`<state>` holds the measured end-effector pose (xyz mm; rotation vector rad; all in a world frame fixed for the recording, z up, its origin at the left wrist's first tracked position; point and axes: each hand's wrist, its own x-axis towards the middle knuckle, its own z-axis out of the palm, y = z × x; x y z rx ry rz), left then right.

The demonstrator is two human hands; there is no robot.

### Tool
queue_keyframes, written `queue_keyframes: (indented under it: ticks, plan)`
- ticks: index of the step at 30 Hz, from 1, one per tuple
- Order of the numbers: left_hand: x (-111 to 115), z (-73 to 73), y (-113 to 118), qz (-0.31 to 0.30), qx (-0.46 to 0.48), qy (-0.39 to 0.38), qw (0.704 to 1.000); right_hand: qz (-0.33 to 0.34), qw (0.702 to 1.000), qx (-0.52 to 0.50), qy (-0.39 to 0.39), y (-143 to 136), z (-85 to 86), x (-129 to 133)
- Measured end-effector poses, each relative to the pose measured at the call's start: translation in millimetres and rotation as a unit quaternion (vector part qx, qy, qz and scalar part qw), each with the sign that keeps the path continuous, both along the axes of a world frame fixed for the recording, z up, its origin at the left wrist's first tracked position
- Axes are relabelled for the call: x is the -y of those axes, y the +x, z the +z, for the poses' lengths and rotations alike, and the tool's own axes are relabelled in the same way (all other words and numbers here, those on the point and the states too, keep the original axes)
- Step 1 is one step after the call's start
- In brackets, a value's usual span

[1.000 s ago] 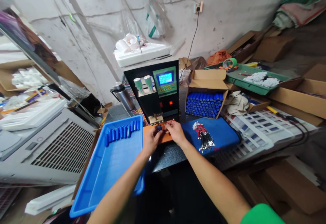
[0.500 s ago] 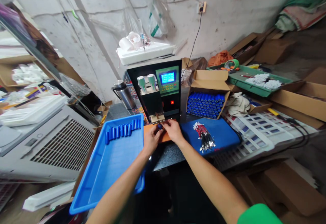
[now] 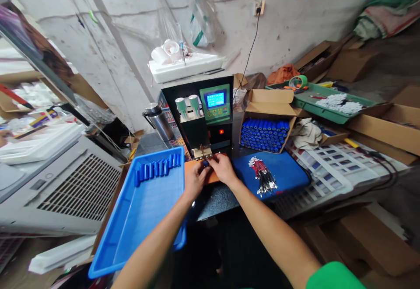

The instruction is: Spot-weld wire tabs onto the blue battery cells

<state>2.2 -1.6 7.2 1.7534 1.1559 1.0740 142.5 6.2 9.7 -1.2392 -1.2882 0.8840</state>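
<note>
Under the electrode tips of a spot welder (image 3: 193, 133), my left hand (image 3: 194, 179) is closed around a blue cylindrical battery cell (image 3: 206, 163), only its end showing between the fingers. My right hand (image 3: 224, 169) is beside it, fingertips pinched close to the cell below the tips; what they hold is hidden. An orange pad (image 3: 211, 177) lies beneath both hands. To the left, a blue tray (image 3: 141, 219) bears a row of several blue cells (image 3: 157, 168). On a blue mat (image 3: 290, 170) to the right lies a bundle of red and black wire leads (image 3: 262, 176).
A cardboard box (image 3: 271, 97) packed with blue cells stands right of the welder. Behind it is a green tray (image 3: 306, 105) with white parts and tape. A steel flask (image 3: 160, 122) stands left of the welder, and a white slatted appliance (image 3: 75, 184) is further left.
Both hands stay in place under the welder tips with the cell. The view has shifted very slightly; at far left a red object has come into sight.
</note>
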Motion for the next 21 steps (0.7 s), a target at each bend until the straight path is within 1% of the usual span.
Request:
queue_keyframes:
  ticks: [6,13,17,21]
  plan:
    - [-0.7,-1.5,-0.4,0.004,-0.006,-0.001,1.0,-0.003,0.999,0.027,-0.016,0.4,2.1,0.9]
    - [-0.3,-0.3,-0.1,-0.007,0.003,0.002,1.0,0.002,1.0,0.023,-0.005,0.5,-0.1,0.1]
    - [-0.1,1.2,0.5,0.0,-0.007,0.006,1.0,0.006,1.0,0.011,-0.002,0.8,-2.6,-0.9]
    - [0.8,3.3,1.5,-0.009,0.007,0.0,1.0,0.011,1.0,-0.004,-0.002,0.8,-5.5,-2.5]
